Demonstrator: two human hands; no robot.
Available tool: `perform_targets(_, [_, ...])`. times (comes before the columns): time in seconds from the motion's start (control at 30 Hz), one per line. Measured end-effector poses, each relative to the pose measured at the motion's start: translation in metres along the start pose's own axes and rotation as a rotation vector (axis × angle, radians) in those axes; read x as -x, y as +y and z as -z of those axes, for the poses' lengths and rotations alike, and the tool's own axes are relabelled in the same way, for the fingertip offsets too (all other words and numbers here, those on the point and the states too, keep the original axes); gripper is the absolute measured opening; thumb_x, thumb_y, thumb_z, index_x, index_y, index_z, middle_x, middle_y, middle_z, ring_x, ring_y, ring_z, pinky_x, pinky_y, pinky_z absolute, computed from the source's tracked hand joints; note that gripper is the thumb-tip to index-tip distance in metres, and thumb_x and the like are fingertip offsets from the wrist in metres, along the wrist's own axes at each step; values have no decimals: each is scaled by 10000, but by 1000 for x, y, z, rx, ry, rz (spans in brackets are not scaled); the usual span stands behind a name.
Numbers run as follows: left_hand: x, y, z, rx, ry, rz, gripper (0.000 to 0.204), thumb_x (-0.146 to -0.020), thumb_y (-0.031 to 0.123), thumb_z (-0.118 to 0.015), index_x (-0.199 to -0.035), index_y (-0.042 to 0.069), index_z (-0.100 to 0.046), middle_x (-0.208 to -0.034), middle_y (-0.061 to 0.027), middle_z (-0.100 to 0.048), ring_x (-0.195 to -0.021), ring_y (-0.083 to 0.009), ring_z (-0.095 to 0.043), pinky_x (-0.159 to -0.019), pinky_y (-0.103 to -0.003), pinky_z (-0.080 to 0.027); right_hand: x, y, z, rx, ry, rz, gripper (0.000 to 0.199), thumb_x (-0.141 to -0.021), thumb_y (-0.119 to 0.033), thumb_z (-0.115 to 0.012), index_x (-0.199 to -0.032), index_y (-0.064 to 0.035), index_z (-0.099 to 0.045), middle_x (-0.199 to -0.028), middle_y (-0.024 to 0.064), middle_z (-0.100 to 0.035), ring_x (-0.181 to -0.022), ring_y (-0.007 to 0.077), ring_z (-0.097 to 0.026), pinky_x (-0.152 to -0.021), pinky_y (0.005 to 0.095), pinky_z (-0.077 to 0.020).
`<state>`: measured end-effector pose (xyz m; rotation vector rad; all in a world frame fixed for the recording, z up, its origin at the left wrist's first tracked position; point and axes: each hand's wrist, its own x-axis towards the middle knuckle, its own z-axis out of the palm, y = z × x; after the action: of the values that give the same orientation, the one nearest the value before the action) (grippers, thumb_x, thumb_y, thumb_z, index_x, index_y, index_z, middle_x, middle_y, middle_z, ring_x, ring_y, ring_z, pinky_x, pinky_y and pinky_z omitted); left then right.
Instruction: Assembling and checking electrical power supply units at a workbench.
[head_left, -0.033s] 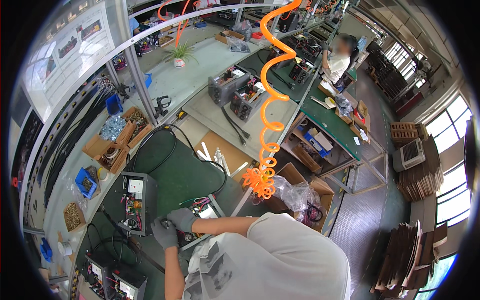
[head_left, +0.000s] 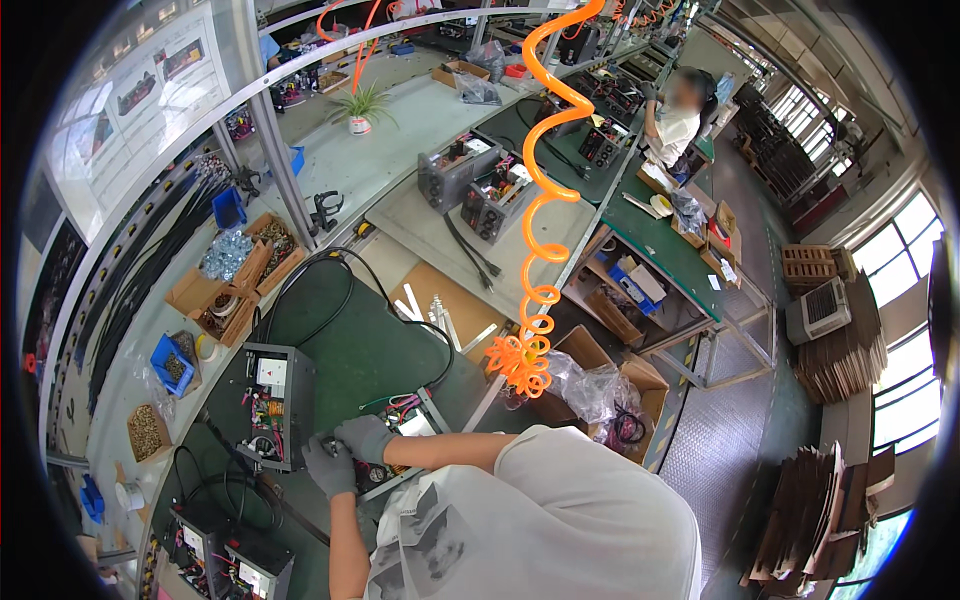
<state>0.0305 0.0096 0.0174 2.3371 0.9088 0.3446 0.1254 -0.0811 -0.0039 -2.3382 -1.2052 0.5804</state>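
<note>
Both my hands wear grey gloves and meet at the lower middle of the green bench mat (head_left: 370, 320). My left hand (head_left: 329, 468) is closed, its fingers bent around something small and dark that I cannot make out. Touching it from the right, my right hand (head_left: 364, 438) is closed too, and what its fingers hold is hidden. Just right of the hands lies an open metal chassis (head_left: 432, 408) with coloured wires, partly covered by my right forearm. To the left stands a dark-cased electronic unit (head_left: 296, 400), its open side showing wires and a white part.
Small-parts boxes (head_left: 228, 315) and a blue bin (head_left: 172, 366) line the left shelf. An orange coiled hose (head_left: 540, 180) hangs ahead. More units (head_left: 495, 205) stand on a grey board beyond. A carton with plastic bags (head_left: 640, 385) is at right. A person (head_left: 677, 125) works farther off.
</note>
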Motion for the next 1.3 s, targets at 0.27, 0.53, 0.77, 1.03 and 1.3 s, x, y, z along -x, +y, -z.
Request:
perform_targets(0.27, [-1, 1, 3, 0, -5, 11, 347, -756, 125, -693, -1085, 72, -601, -1075, -199, -556, -975, -410, -600, -846, -482, -490, -1, -1, -3, 27, 3, -7, 238, -820, -187, -616, -1044, -129, -672, -997, 128, -676, -981, 322, -661, -832, 441, -515])
perform_targets(0.53, [13, -12, 10, -20, -2, 18, 466, -735, 187, -739, -1159, 57, -598, -1101, -179, -601, -1050, -369, -577, -920, -434, -467, 6, -13, -11, 58, 34, -62, 167, -776, -226, -630, -862, -112, -718, -925, 154, -706, -875, 347, -688, -737, 447, -550])
perform_targets(0.77, [5, 1, -4, -105, -61, 133, 463, -764, 307, -708, -1154, 88, -593, -1115, -146, -611, -1058, -345, -584, -908, -442, -475, 5, 5, -1, 99, 3, -29, 212, -793, -186, -628, -995, -124, -645, -996, 114, -653, -961, 322, -655, -800, 433, -528])
perform_targets(1.03, [13, -8, -1, -128, -50, 89, 518, -776, 338, -673, -1225, 100, -572, -1120, -134, -593, -1083, -323, -566, -919, -438, -457, 3, 1, -5, 137, -6, -45, 282, -806, -182, -623, -1085, -149, -646, -1052, 89, -651, -973, 302, -654, -822, 434, -525])
perform_targets(1.3, [12, -4, 7, -138, -104, 58, 522, -801, 320, -644, -1239, 55, -544, -1134, -168, -571, -1096, -343, -552, -920, -444, -454, 7, 6, -8, 127, 31, 47, 334, -810, -151, -615, -1140, -186, -648, -1059, 65, -650, -974, 284, -650, -805, 439, -525])
